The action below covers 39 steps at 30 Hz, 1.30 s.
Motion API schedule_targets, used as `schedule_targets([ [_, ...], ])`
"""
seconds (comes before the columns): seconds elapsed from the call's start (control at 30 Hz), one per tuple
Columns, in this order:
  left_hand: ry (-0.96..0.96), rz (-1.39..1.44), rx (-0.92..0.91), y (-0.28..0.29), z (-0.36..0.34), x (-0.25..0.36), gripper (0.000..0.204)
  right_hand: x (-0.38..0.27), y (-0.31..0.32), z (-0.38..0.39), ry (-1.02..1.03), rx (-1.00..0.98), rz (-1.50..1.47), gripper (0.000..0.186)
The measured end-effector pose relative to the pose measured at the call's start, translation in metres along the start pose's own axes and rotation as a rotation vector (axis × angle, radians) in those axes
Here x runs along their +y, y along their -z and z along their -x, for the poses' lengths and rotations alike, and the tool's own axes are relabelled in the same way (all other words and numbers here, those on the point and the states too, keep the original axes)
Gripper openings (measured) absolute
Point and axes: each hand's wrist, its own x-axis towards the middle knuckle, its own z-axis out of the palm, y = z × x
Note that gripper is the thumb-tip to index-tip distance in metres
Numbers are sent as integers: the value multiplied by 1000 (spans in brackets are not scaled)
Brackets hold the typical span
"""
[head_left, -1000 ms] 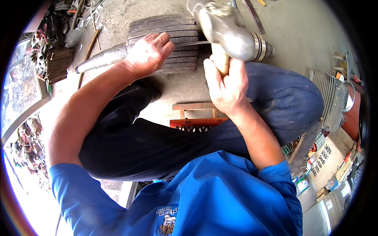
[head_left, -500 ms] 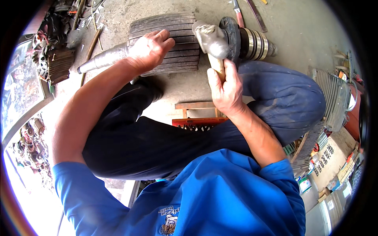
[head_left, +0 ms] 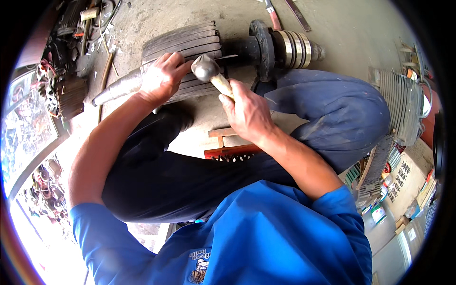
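Gripping a hammer (head_left: 212, 76) by its handle (head_left: 222, 86), the right hand (head_left: 248, 110) holds its metal head (head_left: 205, 69) over a slotted rotor (head_left: 183, 42) beyond the legs (head_left: 332, 109), while the left hand (head_left: 164, 78) curls there, its exact hold unclear.

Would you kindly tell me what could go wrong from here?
The hammer in the right hand has its head close beside the bare left hand, so a stray blow might hurt it.

The slotted rotor is round and lies on its side near the person's legs; it could perhaps roll if knocked.
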Motion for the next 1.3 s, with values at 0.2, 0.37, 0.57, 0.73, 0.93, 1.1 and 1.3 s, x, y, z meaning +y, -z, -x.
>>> schedule_targets([
  [0.2,-103,-19,186,-6,-8,1,22,-11,9,5,218,152,-135,36],
  [0.37,12,25,35,-8,-11,5,25,-1,8,-6,-56,-7,-45,38],
  [0.57,-14,62,80,-11,-13,3,22,-1,7,-5,-14,41,-55,37],
  [0.73,8,100,101,-13,-22,7,21,2,9,-1,153,228,-110,35],
  [0.93,19,116,67,-12,-22,2,25,-2,11,-8,-27,51,-30,35],
  [1.1,-21,85,83,-16,-23,1,25,-3,15,-8,-81,-21,-29,35],
  [1.3,140,245,127,-7,-26,16,22,-7,14,3,96,157,-81,30],
])
